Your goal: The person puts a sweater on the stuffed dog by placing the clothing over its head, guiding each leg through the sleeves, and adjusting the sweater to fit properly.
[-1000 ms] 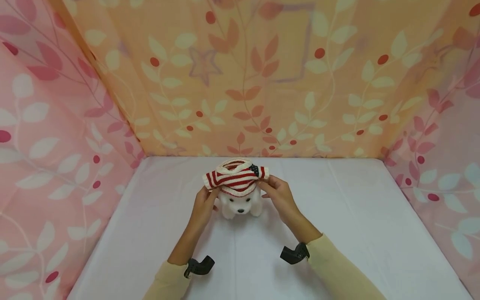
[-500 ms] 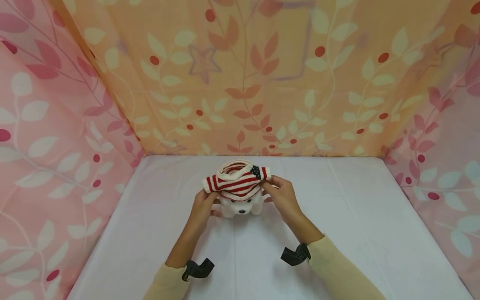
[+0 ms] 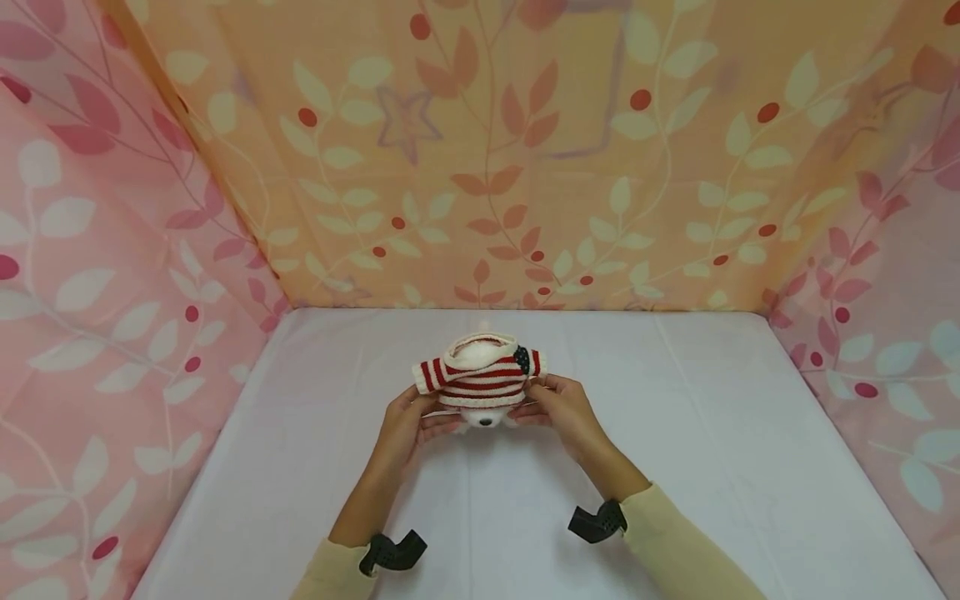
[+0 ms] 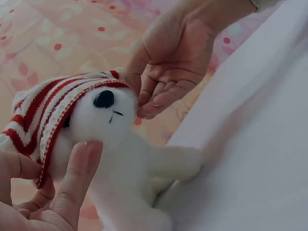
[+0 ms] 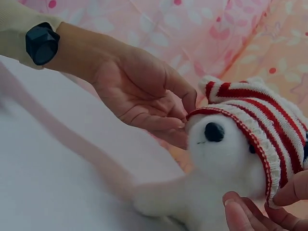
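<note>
A white plush dog [image 3: 486,419] stands on the white cloth, facing me, its black nose [image 4: 104,98] just showing. A red-and-white striped knit sweater [image 3: 480,375] sits over its head, down to the nose. My left hand [image 3: 423,412] pinches the sweater's hem on the left side, thumb against the plush cheek [image 4: 79,159]. My right hand [image 3: 536,400] pinches the hem on the right side [image 5: 269,202]. In the right wrist view the sweater [image 5: 255,120] covers the toy's eyes, and one white paw [image 5: 149,197] reaches out onto the cloth.
The white cloth [image 3: 712,467] covers the table. Floral fabric walls stand at the left [image 3: 112,292], back [image 3: 525,167] and right [image 3: 885,292]. Black camera mounts sit on both wrists [image 3: 390,552] [image 3: 597,521].
Both hands have drawn the sweater downward over the toy's head; the face that showed below the hem is now mostly covered, and the hands sit lower and closer to me.
</note>
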A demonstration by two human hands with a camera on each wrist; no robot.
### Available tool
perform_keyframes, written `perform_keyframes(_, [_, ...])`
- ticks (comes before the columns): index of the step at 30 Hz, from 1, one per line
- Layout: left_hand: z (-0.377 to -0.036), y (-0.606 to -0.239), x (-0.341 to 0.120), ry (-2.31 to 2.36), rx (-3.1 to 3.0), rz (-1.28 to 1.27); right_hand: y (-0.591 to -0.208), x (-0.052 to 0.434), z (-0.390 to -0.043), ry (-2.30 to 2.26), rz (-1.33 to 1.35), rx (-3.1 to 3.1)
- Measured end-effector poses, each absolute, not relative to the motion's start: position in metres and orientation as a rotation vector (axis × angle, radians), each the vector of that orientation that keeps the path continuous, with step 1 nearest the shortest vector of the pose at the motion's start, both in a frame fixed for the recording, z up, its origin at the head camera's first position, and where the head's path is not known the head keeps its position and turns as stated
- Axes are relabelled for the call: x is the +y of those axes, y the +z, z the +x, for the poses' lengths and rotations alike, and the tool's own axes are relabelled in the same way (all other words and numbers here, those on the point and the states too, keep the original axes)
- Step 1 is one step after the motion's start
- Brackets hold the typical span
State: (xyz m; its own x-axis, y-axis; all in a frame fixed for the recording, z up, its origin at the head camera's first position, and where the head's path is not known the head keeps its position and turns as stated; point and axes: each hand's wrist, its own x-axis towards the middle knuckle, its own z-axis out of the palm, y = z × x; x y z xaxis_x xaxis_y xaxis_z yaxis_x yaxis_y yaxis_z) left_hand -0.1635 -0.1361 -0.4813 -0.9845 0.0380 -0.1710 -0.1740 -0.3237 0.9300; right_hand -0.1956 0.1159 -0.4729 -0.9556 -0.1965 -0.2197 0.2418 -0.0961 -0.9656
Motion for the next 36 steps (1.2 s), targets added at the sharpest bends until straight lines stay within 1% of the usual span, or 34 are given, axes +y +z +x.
perform_keyframes(5, [-0.160, -0.490, -0.136, 2.513, 1.627, -0.168, -0.484, 0.115, -0.193, -2.113, 0.041, 1.887])
perform_keyframes(17, [-0.160, -0.503, -0.131, 2.618, 1.453, -0.300, -0.501, 0.117, -0.193, -2.076, 0.059, 1.900])
perform_keyframes(21, [-0.157, -0.501, -0.126, 2.577, 1.536, -0.235, -0.501, 0.115, -0.191, -2.111, 0.012, 1.825])
perform_keyframes(26, [-0.153, -0.497, -0.122, 2.528, 1.566, -0.121, -0.497, 0.115, -0.187, -2.140, -0.007, 1.573])
perform_keyframes(31, [-0.149, -0.494, -0.121, 2.521, 1.486, -0.132, -0.492, 0.116, -0.185, -2.115, -0.011, 1.342])
perform_keyframes(36, [-0.149, -0.494, -0.120, 2.534, 1.495, -0.089, -0.490, 0.116, -0.185, -2.194, -0.024, 1.225])
